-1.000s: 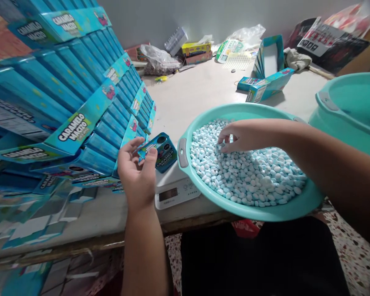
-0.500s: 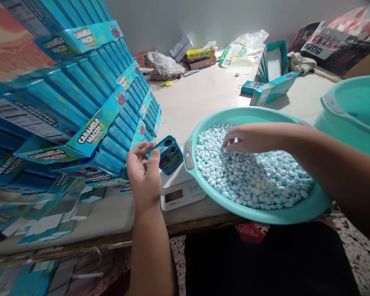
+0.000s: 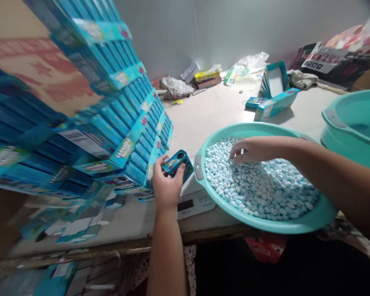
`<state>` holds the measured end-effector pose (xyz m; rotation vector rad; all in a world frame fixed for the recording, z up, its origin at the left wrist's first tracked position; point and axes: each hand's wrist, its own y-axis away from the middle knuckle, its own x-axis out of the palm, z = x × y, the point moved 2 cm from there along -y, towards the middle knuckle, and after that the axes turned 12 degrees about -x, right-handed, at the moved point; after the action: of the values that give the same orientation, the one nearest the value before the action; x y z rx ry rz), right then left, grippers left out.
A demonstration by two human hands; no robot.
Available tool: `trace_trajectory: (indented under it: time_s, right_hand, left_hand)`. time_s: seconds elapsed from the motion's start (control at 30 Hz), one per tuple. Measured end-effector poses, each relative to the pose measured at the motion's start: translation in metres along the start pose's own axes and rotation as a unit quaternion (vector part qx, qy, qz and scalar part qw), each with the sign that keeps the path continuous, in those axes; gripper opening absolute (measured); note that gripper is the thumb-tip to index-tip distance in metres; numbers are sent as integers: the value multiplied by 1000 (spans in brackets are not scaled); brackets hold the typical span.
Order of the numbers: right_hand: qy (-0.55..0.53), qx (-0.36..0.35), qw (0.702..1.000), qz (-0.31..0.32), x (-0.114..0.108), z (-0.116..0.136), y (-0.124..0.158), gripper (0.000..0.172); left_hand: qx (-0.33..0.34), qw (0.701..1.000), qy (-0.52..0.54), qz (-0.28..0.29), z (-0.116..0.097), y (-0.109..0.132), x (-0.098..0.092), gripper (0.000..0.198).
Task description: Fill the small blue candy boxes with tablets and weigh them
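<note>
My left hand [image 3: 168, 185] is closed round a small blue candy box [image 3: 187, 165], fingers at its far left side and thumb across its front. The box is tilted above the white digital scale [image 3: 196, 204]. On the right, my right hand [image 3: 249, 149] rests with curled fingers on the pale blue and white candies [image 3: 252, 193]. Its fingertips are partly hidden, so whatever they hold cannot be made out. The candies fill a turquoise oval tub [image 3: 230, 220] with grey handles.
Tall stacks of blue candy display boxes [image 3: 123, 152] stand left of my left hand. A second turquoise tub [image 3: 351, 123] is at the right. Opened blue cartons [image 3: 277, 105] lie behind the tub. Plastic bags [image 3: 177, 88] and small packets sit along the wall.
My left hand has closed more firmly round the small box, its thumb now over the front. My right hand stays in the candies, little changed. The whole view has shifted.
</note>
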<state>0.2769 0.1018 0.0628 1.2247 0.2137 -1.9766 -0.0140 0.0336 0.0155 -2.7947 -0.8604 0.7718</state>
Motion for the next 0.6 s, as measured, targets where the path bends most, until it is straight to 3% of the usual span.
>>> trace_trajectory:
  time_s: [0.1,0.2,0.27,0.37,0.5,0.6]
  right_hand:
    - [-57,7,998,-14,0,-8,1,38]
    - [-62,-9,997,-40,1,-9,2,31]
    - [-55,-17,997,-50,2,-8,1,27]
    - [-50,-14,997,-50,6,-8,-2,24]
    - [-39,-7,998,-43,8,-5,-4,27]
    - [-34,-5,999,-36,7,0,-1,30]
  left_hand:
    - [40,999,-11,-32,-1,2,2,47]
    - [93,994,-48,-12,-17,10,-15,45]
    - [107,992,-69,-8,-36,16,-42,44]
    - [159,984,-72,-25,-71,13,-100,38]
    - [119,987,76,-79,-111,-31,-162,51]
    - [117,955,237,-136,-129,-72,-177,41]
